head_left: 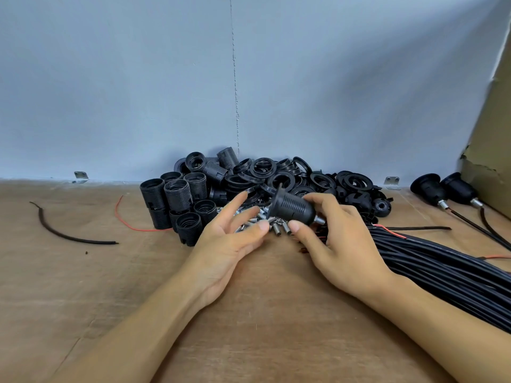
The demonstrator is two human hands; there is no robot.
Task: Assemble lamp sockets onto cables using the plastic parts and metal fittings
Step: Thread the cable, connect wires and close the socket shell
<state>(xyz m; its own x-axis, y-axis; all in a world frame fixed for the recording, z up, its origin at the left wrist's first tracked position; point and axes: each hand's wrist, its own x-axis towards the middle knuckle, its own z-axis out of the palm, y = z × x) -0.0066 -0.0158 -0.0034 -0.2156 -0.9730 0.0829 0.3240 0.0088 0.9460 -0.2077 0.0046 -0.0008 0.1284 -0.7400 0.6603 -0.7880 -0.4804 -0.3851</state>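
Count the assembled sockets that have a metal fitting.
3. The held socket is gripped by the right hand; the second socket and third socket lie side by side at far right, beside the cardboard. Others may be hidden in the pile.

Right hand [336, 239] holds a black socket [293, 207]; left hand [229, 239] spread beside it.

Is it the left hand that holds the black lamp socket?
No, the right hand grips the lamp socket between thumb and fingers, while the left hand is open beside it.
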